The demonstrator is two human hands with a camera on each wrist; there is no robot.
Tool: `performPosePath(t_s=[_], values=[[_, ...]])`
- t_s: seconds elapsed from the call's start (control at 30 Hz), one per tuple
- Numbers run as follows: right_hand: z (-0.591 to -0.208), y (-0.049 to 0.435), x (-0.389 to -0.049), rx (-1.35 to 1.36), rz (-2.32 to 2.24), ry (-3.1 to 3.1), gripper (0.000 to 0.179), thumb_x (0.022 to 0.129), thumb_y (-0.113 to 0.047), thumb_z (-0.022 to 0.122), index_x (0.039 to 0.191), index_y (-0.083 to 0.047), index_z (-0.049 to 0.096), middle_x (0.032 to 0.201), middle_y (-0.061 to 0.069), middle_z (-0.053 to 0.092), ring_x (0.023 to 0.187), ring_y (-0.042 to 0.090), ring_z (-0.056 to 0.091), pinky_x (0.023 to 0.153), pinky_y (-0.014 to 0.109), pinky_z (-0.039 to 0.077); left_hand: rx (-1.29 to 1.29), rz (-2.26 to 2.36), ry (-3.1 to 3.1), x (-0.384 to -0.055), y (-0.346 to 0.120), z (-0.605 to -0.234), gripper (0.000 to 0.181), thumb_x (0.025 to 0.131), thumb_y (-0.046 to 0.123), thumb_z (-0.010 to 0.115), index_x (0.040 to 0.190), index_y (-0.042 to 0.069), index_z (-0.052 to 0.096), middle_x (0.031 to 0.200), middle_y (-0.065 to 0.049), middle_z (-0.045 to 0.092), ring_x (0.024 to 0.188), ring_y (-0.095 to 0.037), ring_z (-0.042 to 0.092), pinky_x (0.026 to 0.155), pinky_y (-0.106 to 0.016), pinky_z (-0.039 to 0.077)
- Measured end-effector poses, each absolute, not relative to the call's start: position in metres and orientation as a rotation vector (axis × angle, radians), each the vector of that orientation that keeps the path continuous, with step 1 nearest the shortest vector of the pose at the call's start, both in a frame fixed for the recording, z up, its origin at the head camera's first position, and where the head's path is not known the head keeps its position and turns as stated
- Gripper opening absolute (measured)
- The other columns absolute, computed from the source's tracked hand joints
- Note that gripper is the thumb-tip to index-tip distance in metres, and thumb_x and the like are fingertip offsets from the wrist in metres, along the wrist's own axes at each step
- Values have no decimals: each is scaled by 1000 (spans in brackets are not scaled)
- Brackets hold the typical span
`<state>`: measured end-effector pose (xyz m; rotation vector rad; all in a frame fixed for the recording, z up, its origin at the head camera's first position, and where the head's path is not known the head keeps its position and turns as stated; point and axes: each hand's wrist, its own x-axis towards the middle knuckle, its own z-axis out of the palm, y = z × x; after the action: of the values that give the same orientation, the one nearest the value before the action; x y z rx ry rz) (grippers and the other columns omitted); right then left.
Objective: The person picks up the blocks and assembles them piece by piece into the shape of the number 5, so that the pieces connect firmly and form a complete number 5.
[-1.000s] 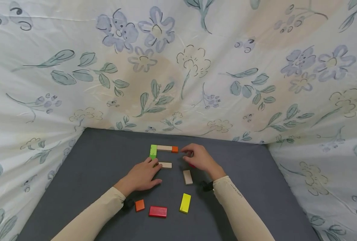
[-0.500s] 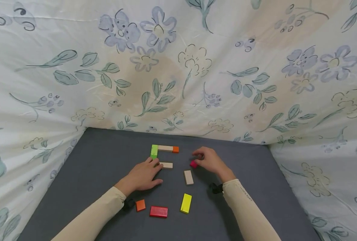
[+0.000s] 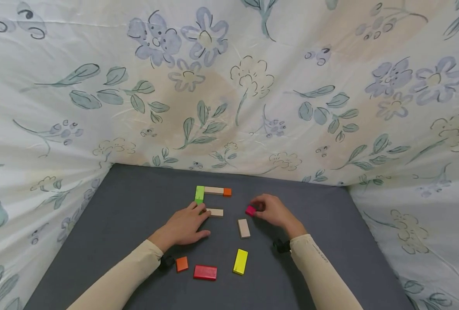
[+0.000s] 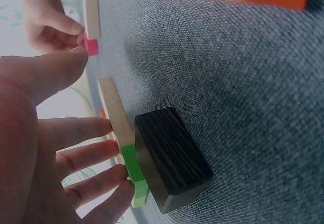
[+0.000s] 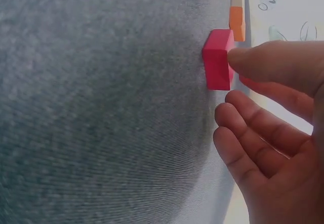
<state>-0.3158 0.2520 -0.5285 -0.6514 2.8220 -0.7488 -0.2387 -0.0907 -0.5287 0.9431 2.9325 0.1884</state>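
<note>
In the head view my right hand (image 3: 273,211) pinches a small pink block (image 3: 250,210) between thumb and index finger, on the table right of the other blocks. The right wrist view shows the thumb against the near face of this pink block (image 5: 218,62). My left hand (image 3: 183,226) lies with fingers spread, fingertips right at the green blocks (image 3: 199,194) and a plain wooden block (image 3: 215,212). A dark wood-grained block (image 4: 172,158) stands beside those fingers in the left wrist view; the hand hides it from the head camera.
A wooden block (image 3: 214,190) and an orange cube (image 3: 227,192) form the back row. Nearer lie another wooden block (image 3: 244,228), a yellow block (image 3: 240,261), a red block (image 3: 205,272) and an orange block (image 3: 181,264). Floral cloth (image 3: 221,107) surrounds the grey tabletop (image 3: 144,189).
My right hand has drawn right and slightly nearer, away from the orange cube. The pink block, mostly covered by it earlier, now shows at its fingertips. My left hand keeps its place.
</note>
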Motion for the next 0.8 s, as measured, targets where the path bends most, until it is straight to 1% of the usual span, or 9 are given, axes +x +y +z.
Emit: performPosePath(t_s=[0.2, 0.33, 0.57, 0.8], values=[[-532, 252, -316, -657, -745, 2813, 39, 93, -2, 83, 130, -14, 79, 98, -3, 65, 84, 17, 57, 74, 39, 51, 924, 190, 2923, -240, -90, -529, 65, 103, 53, 72, 151, 10, 65, 143, -9, 57, 125, -27, 50, 96, -46, 57], [-532, 250, -316, -671, -740, 2813, 38, 92, -1, 83, 128, -13, 80, 98, -2, 66, 83, 17, 57, 74, 38, 52, 915, 189, 2921, -241, -90, -530, 65, 104, 54, 71, 151, 11, 65, 143, -8, 56, 125, -27, 49, 95, -46, 57], [-531, 246, -315, -647, -741, 2803, 38, 93, -1, 83, 129, -13, 80, 101, -2, 68, 85, 16, 59, 77, 38, 54, 887, 161, 2927, -242, -90, -533, 66, 104, 57, 70, 153, 13, 64, 144, -7, 56, 125, -25, 49, 93, -44, 57], [-533, 246, -314, -638, -779, 2797, 36, 94, -1, 82, 128, -12, 79, 100, -3, 70, 85, 15, 60, 78, 38, 55, 882, 162, 2921, -243, -90, -532, 66, 104, 57, 69, 153, 13, 64, 145, -6, 56, 126, -25, 49, 93, -44, 57]])
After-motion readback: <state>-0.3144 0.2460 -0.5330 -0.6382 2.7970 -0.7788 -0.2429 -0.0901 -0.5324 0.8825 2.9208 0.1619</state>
